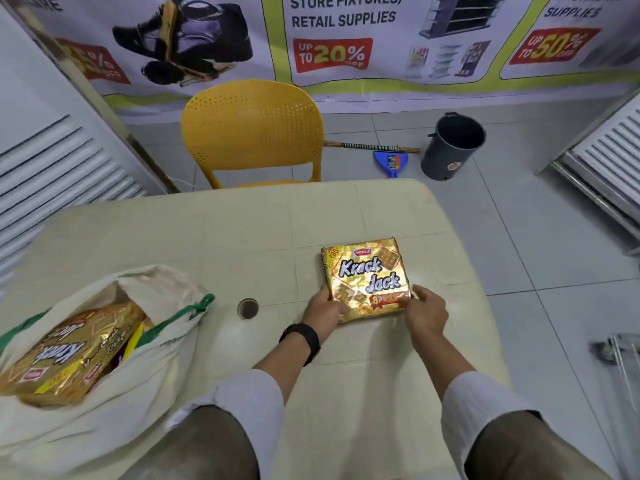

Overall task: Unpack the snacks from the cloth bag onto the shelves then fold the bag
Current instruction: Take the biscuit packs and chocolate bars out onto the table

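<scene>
and here we are at the cream plastic table (pixel 214 237), smooth top scored with faint square lines and a small round hole (pixel 248 308) near its middle. right of that hole lies a flat, squarish pack of krack jack biscuits (pixel 367 277), glossy gold foil, "parle" in a red tab at the top, "krack jack" in big white-and-dark letters, a yellow corner flash that seems to read 80. both hands are on its near edge: the left hand (pixel 325 311), black watch (pixel 302 339) on the wrist, pinches the near-left corner with thumb on top, and the right hand (pixel 424 313) grips the near-right corner, fingers curled over the foil (the pack sits flat on the table, not lifted). left of the hole slumps the cloth bag (pixel 114 386), soft off-white fabric with green handles (pixel 202 304), its mouth gaping toward us and another gold krack jack pack (pixel 65 355) poking out upside down, more wrappers behind it that i can't read. beyond the table's far edge stands a yellow perforated plastic chair (pixel 252 129), and to its right on the tiled floor a dark grey bin (pixel 452 145), a blue dustpan (pixel 391 162) and a broom (pixel 372 147). the wall banner (pixel 343 32) reads "store fixtures/ retail supplies" and "up to 20% off".
</scene>
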